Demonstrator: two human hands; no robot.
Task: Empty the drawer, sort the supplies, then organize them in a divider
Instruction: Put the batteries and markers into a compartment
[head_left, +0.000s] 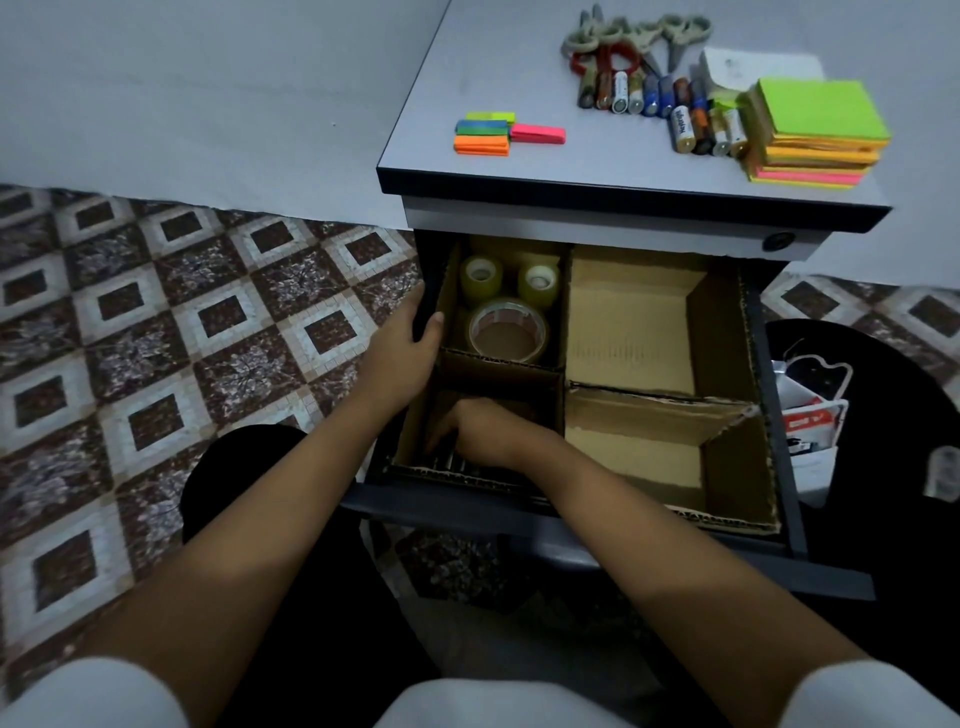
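Observation:
The drawer (779, 415) stands pulled out with a cardboard divider (563, 374) of several compartments inside. Three tape rolls (506, 332) sit in the back-left compartment. My left hand (410, 343) grips the divider's left wall at the drawer side, thumb hooked over the edge. My right hand (478, 428) reaches down into the front-left compartment, its fingers stretched onto dark thin items (457, 462) lying in shadow there. Both right-hand compartments hold nothing. On the cabinet top (467, 67) lie scissors (639, 31), several batteries (665, 109), a sticky-note stack (818, 130) and coloured flag pads (498, 132).
A white notepad (748, 67) lies behind the sticky notes. To the right of the drawer stands a dark bin (883, 415) holding packaging and papers. Patterned floor tiles (182, 338) spread to the left. My knee in dark cloth (249, 467) is beside the drawer front.

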